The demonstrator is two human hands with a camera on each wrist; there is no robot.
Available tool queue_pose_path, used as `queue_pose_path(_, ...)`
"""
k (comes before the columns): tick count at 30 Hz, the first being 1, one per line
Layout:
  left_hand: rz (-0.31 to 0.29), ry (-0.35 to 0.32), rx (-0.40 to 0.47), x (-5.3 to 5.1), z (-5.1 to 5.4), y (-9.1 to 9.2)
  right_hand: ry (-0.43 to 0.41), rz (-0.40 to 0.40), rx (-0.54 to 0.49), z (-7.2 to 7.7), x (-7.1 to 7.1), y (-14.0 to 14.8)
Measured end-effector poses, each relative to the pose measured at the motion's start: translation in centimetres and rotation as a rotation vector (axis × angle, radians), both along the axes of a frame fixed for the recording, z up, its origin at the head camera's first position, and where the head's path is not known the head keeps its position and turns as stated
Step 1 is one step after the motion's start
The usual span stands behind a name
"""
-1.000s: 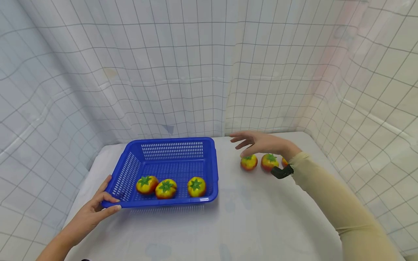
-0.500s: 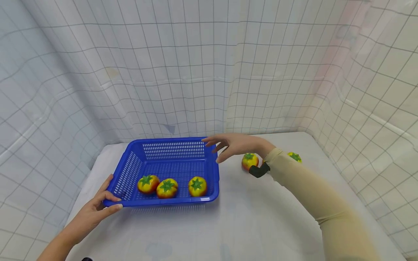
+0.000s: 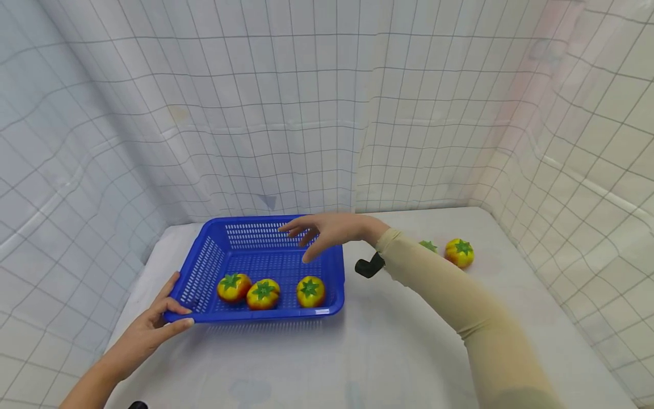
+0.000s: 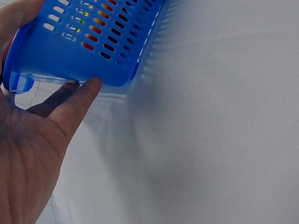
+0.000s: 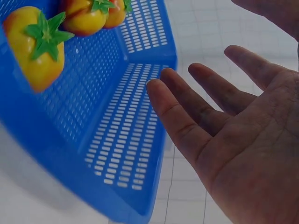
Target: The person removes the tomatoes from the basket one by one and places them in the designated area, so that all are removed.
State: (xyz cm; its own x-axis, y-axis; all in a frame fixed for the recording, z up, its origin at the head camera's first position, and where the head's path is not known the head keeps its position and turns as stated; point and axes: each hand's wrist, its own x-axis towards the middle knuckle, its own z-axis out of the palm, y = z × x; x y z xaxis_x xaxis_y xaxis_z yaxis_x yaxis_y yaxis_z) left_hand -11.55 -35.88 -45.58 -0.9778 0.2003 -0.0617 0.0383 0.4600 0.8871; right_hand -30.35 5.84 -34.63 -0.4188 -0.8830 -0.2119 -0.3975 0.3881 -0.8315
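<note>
A blue plastic basket (image 3: pixel 255 318) with slotted walls stands on the white table. Inside, near its front wall, sit three yellow-and-red tomatoes with green star-shaped tops: a left one (image 3: pixel 234 288), a middle one (image 3: pixel 263 295) and a right one (image 3: pixel 310 292). At the basket's front left corner my left hand (image 3: pixel 145 335) grips the rim, its fingers spread around the corner. Over the basket's back right part hovers my right hand (image 3: pixel 332 230), holding nothing, fingers spread and slightly bent. The right wrist view shows that palm (image 5: pixel 261 154) beside the basket's slotted wall.
On the table's right lies another tomato (image 3: pixel 460 253); beside it a green top (image 3: pixel 428 246) peeks out from behind the right sleeve (image 3: pixel 449 307). White grid-patterned sheets (image 3: pixel 286 113) enclose the table at the back and sides. A black piece (image 3: pixel 370 266) hangs at the right wrist.
My right hand has moved left from above the loose tomatoes to over the basket, with nothing in it. The left hand stays on the basket corner; the tomatoes inside have not shifted.
</note>
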Motion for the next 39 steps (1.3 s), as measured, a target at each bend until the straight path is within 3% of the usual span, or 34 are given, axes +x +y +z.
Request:
queue_pose_path(8,0.003,0.001,0.006,0.0,-0.1,0.0,-0.037,0.035,0.004,-0.8,0.0,-3.8)
queue_pose_path(22,0.019,-0.008,-0.008,0.0,-0.2,0.2,-0.066,0.029,0.03,-2.3,-0.3,-9.4)
queue_pose_path(32,0.024,-0.007,-0.008,0.0,-0.2,0.2,-0.036,0.037,0.091,-3.7,-0.6,-11.8)
queue_pose_path(39,0.041,-0.015,-0.035,0.1,-0.2,0.3,-0.083,0.001,0.124,-5.1,-0.9,-12.8)
